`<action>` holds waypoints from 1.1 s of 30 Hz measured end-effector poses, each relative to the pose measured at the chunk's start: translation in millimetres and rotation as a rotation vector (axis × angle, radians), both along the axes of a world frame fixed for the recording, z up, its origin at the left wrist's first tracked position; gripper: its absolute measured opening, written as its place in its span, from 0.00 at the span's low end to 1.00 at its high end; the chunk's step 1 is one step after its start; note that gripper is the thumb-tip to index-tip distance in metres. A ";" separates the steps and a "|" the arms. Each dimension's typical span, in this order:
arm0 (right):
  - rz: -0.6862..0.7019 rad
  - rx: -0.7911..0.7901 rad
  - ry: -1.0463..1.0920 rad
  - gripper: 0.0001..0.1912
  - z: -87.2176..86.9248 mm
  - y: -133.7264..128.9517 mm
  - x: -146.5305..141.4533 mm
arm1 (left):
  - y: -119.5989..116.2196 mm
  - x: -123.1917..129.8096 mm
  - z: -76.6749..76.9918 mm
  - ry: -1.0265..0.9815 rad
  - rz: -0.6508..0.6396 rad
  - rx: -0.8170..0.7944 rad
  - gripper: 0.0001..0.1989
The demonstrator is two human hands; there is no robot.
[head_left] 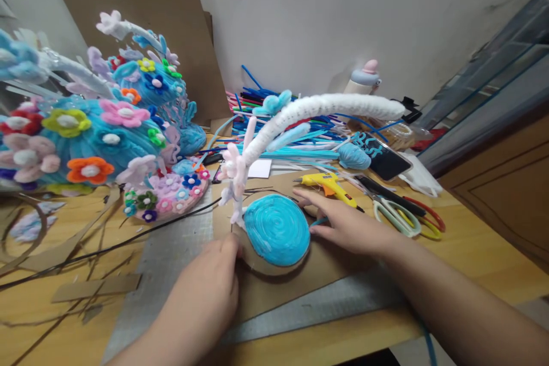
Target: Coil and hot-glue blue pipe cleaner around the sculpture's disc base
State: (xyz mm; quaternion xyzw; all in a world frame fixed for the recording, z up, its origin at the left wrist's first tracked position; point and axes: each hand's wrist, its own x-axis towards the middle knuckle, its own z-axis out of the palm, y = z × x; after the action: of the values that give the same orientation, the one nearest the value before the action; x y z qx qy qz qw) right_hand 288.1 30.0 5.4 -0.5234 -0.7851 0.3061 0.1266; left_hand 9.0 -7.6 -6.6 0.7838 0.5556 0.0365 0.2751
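Note:
A round disc of coiled blue pipe cleaner [277, 230] lies on a cardboard base, over a larger cardboard sheet [274, 298]. From its left edge rises a curved white wrapped stem [326, 105] with pink and blue flowers. My left hand [210, 277] is closed at the base's lower left edge, fingertips partly hidden. At the disc's right side my right hand [343, 223] has its fingers apart, thumb near the blue rim and index finger by the upper edge. A blue strand [318, 222] shows between thumb and index finger.
Flower-covered blue pieces [98, 143] stand at the left. A yellow glue gun [330, 184], scissors [397, 217] and a phone [388, 161] lie at the right. Pipe cleaners [295, 146] are heaped behind. A black cord [128, 240] and cardboard scraps [96, 288] lie at the left.

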 end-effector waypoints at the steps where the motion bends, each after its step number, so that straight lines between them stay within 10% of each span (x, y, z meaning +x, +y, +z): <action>1: -0.002 -0.007 0.009 0.40 0.9 -1.1 -0.7 | 0.4 0.2 -0.1 -0.008 0.002 0.000 0.12; 14: -0.299 0.063 -0.035 0.39 -25.5 -83.2 -36.2 | 19.5 2.0 -6.5 -0.134 0.057 0.199 0.06; 33: -0.318 0.045 -0.088 0.38 -22.8 -83.6 -38.7 | 14.6 0.7 -6.2 -0.113 0.038 0.191 0.18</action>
State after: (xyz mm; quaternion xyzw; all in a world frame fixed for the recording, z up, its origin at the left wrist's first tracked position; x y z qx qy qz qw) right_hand 249.3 -53.6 -17.4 -0.6509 -0.7038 0.2414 0.1507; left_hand 9.7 7.0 -12.8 0.7924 0.5481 0.1387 0.2291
